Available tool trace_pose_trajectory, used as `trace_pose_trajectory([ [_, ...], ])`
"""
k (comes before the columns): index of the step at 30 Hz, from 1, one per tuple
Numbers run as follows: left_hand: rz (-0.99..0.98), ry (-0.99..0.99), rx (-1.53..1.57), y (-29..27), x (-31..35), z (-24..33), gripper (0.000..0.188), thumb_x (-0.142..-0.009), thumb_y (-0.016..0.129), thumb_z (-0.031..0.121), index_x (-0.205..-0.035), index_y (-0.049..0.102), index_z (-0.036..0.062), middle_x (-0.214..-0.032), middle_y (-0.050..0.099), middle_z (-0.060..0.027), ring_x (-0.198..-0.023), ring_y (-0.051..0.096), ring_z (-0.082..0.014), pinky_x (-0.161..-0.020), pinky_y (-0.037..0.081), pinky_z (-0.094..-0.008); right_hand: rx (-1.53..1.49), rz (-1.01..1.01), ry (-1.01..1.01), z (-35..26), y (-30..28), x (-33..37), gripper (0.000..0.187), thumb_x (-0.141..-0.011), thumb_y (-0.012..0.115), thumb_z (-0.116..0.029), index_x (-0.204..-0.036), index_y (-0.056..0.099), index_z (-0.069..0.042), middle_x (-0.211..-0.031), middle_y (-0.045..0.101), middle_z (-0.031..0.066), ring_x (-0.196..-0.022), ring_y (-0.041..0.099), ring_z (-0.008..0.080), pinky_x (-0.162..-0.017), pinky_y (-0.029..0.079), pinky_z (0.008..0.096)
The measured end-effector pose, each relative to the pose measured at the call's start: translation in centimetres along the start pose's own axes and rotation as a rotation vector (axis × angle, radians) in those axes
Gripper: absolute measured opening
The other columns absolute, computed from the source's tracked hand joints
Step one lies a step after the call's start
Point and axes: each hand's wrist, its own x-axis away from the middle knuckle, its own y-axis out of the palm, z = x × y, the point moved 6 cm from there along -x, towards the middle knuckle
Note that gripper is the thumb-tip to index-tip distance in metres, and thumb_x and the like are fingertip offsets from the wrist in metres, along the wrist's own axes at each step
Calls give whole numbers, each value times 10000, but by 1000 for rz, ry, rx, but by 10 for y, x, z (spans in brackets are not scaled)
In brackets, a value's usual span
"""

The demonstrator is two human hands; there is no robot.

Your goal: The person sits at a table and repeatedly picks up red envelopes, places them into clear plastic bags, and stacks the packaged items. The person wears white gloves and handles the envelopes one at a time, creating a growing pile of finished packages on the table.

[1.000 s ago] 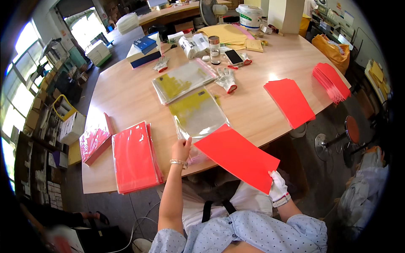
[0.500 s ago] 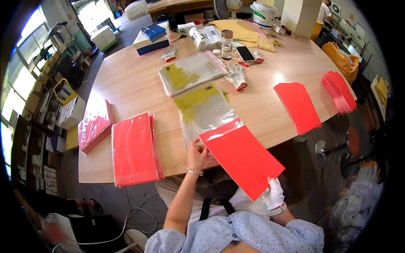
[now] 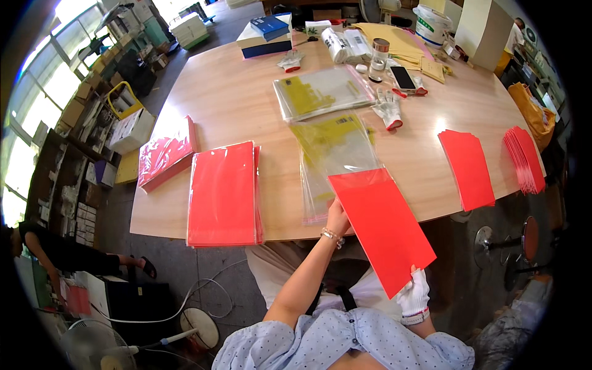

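A red card sheet (image 3: 383, 231) slants across the table's near edge, its far end inside or under a clear plastic strip. My bare left hand (image 3: 337, 217), with a beaded bracelet, grips its left edge near the far end; some fingers are hidden behind it. My right hand (image 3: 414, 290), in a white glove with bare fingertips, pinches the near right corner. Just beyond lie clear plastic bags with yellow print (image 3: 333, 145). To the left sits a stack of red sheets in clear bags (image 3: 223, 194); to the right, a fanned stack of bare red sheets (image 3: 467, 168).
A wrapped red pack (image 3: 166, 154) lies far left, and another red stack (image 3: 524, 160) at the right edge. Farther back are a bag pile (image 3: 324, 94), a white glove (image 3: 388, 110), a phone (image 3: 403, 78), a glass jar (image 3: 378, 58) and a blue box (image 3: 269, 28).
The view has turned left, so the table appears shifted right. Both hands keep their hold on the red card sheet, which is slightly steeper; a person at the lower left shows more.
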Motion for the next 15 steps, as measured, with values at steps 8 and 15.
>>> trace_pose_trajectory([
  [8, -310, -201, 164, 29, 76, -92, 233, -883, 530, 136, -1061, 558, -11, -930, 637, -77, -846, 616, -175, -707, 516, -301, 256, -121, -27, -4, 14, 19, 103, -952, 419, -168, -1010, 490, -121, -695, 467, -39, -489, 424, 48, -461, 391, 216],
  [15, -121, -449, 281, 50, 144, -109, 242, -900, 504, 139, -1083, 546, -14, -967, 624, -75, -855, 617, -175, -704, 534, -309, -60, -185, 163, 61, 22, -63, 138, -937, 490, -242, -1001, 472, -121, -980, 578, 76, -894, 611, 263, -849, 497, 490],
])
